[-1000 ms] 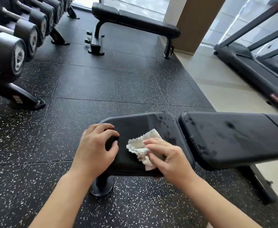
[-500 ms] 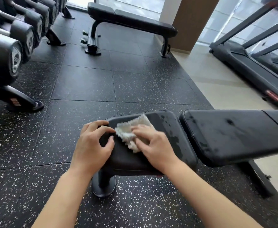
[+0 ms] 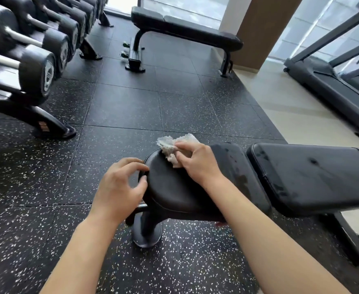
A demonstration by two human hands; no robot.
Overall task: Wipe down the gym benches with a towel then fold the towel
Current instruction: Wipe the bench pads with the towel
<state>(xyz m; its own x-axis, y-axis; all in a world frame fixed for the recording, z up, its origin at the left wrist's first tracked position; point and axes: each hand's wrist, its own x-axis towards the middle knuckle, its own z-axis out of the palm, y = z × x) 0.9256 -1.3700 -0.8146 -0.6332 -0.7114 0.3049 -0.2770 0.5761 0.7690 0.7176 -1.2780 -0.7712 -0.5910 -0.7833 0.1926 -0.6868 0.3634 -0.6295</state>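
Under right hand [image 3: 195, 161], towel [image 3: 171, 145] — bunched, on bench seat [image 3: 174, 187]

The right hand [image 3: 197, 161] has pushed the towel [image 3: 173, 145] to the seat pad's [image 3: 174, 187] far edge.
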